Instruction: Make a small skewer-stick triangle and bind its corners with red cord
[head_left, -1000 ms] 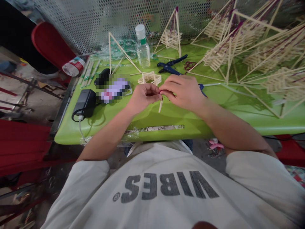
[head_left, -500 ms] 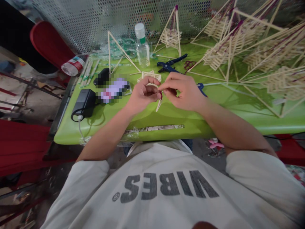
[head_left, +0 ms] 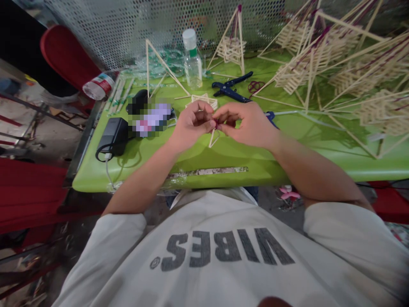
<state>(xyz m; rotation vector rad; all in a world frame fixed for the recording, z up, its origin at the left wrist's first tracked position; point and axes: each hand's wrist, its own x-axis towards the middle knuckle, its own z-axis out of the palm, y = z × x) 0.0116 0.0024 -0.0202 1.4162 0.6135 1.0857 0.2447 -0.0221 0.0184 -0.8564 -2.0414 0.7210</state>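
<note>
1. Left hand point(head_left: 188, 125): thumb and forefinger bent, pinching purple string point(head_left: 216, 124), which sits right at their tips.
2. Star-shaped stick frame point(head_left: 209, 100): on the green table point(head_left: 153, 164), just beyond the fingers.
3. Pale stick point(head_left: 211, 139): sticking out below the fingertips, nearer the wearer.
4. Right hand point(head_left: 251, 123): thumb and forefinger pinching at the same string.

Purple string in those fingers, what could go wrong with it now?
The purple string is pinched between the fingertips of the left hand and right hand, so it might slip loose. The thin wooden stick poking out below could twist or drop if the pinch loosens. The small stick frame sits just beyond the hands, so a finger could bump it.
</note>
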